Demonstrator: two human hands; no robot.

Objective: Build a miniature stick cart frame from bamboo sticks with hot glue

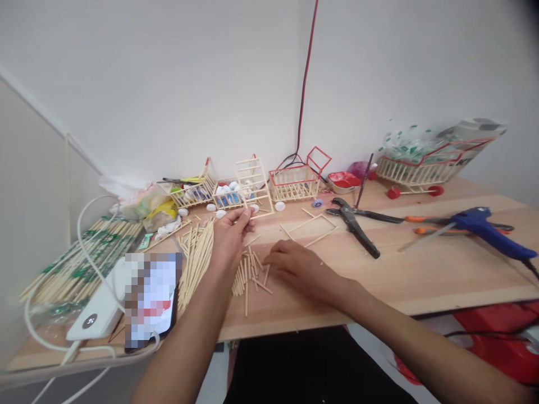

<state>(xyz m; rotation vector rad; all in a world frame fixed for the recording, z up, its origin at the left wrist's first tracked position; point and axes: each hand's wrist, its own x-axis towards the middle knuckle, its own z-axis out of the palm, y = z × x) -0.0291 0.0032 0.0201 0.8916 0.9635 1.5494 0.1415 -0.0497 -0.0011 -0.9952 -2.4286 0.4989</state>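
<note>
My left hand [231, 233] pinches a frame of thin wooden sticks [261, 193] by its lower edge. The frame stands raised, with several crossbars in its upper part. My right hand [297, 266] is lower and to the right, its fingers drawn together at a pile of short cut sticks [241, 278]. Whatever is between those fingertips is hidden. Left of the pile lies a bundle of longer sticks [197, 252]. Behind my right hand, a flat stick rectangle [314, 229] rests on the wooden table [404, 275].
Small stick carts stand along the wall, including a red-rimmed cart [295, 182] and a larger filled cart [415, 171]. Red paint sits in a dish [344, 180]. Pliers [356, 224] and a blue glue gun [484, 227] lie right; a phone [154, 300] and power bank [99, 308] left.
</note>
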